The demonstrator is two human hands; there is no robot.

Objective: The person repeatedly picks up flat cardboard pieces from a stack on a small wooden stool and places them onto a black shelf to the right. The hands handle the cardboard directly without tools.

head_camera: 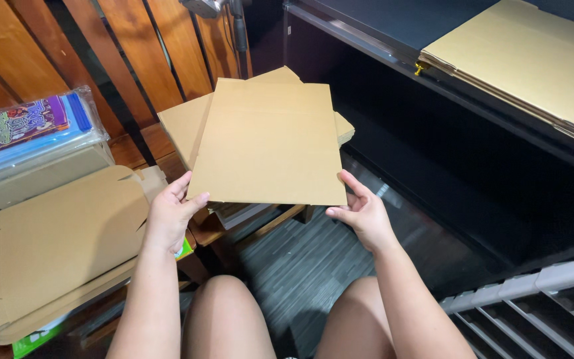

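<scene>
I hold a flat brown cardboard sheet (270, 139) out in front of me, above my knees. My left hand (171, 216) grips its lower left corner, thumb on top. At the lower right corner my right hand (362, 211) pinches the edge. More flat cardboard (184, 123) sticks out from behind the held sheet on the left and top.
A pile of flattened die-cut cardboard boxes (54, 246) lies at my left on a low wooden surface. Clear-wrapped colourful packs (28, 129) sit above it. A black shelf (433, 86) at right carries stacked cardboard sheets (533, 60). A white rack (539, 299) is at lower right.
</scene>
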